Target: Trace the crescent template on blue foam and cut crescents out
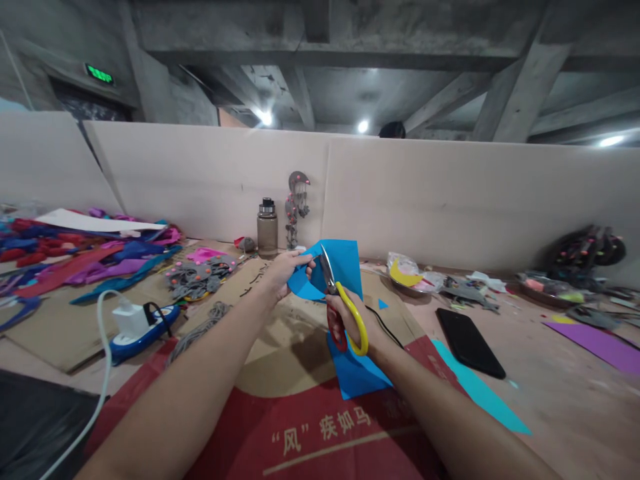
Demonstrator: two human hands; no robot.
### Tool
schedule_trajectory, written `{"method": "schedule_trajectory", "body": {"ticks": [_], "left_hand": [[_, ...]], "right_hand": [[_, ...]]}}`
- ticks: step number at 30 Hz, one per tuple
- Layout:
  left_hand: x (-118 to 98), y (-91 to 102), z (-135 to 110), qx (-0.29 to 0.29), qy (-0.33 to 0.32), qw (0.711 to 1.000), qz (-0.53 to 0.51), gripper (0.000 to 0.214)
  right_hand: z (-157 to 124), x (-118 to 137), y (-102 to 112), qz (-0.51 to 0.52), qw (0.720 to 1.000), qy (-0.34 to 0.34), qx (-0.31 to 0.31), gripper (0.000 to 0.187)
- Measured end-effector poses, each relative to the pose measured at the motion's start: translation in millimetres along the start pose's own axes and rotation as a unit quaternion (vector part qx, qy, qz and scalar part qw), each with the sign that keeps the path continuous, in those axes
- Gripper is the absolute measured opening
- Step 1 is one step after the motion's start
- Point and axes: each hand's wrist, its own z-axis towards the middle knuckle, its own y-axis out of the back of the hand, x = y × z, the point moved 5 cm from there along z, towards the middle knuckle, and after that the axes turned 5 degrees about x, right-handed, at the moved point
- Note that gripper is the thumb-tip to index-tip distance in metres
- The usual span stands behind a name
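My left hand point(286, 273) pinches the left edge of a bright blue sheet of craft paper point(345, 260), held up off the table. In my right hand point(347, 317) are scissors point(359, 327) with one yellow and one red handle loop. Their blades point up and left, parted, against the paper near my left fingers. A curved strip of the sheet bends down below the blades. Under my right hand lies another blue piece point(357, 373), partly hidden by the hand and scissors. A small blue triangle scrap point(383, 304) rests to the right.
A red and brown cardboard sheet point(280, 373) covers the work area. Rightward lie a black phone point(470, 342) and a turquoise strip point(480, 387). At left are a blue power strip point(143, 337) and coloured scraps point(100, 260). A bottle point(267, 230) stands behind, before a pale partition point(425, 200).
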Motion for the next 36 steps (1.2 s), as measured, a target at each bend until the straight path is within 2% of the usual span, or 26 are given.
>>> {"method": "schedule_trajectory", "body": {"ticks": [5,10,23,36], "left_hand": [[0.7,-2.1,-0.2,0.006,0.022,1.0,-0.016,0.012],[0.3,-5.0,-2.4,-0.004,0.015,1.0,-0.005,0.012],[1.4,-9.6,-4.1,-0.012,-0.009,1.0,0.006,0.012],[-0.4,-14.5,-8.9,-0.018,0.008,1.0,0.007,0.011]], "right_hand": [[-2.0,1.9,0.9,-0.009,1.0,0.019,0.009,0.023],[-1.8,-2.1,3.1,-0.008,0.999,0.036,0.003,0.023],[0.6,-5.5,4.2,-0.016,1.0,0.014,-0.018,0.024],[-0.6,-5.8,4.8,-0.032,0.999,0.01,-0.041,0.03]]}}
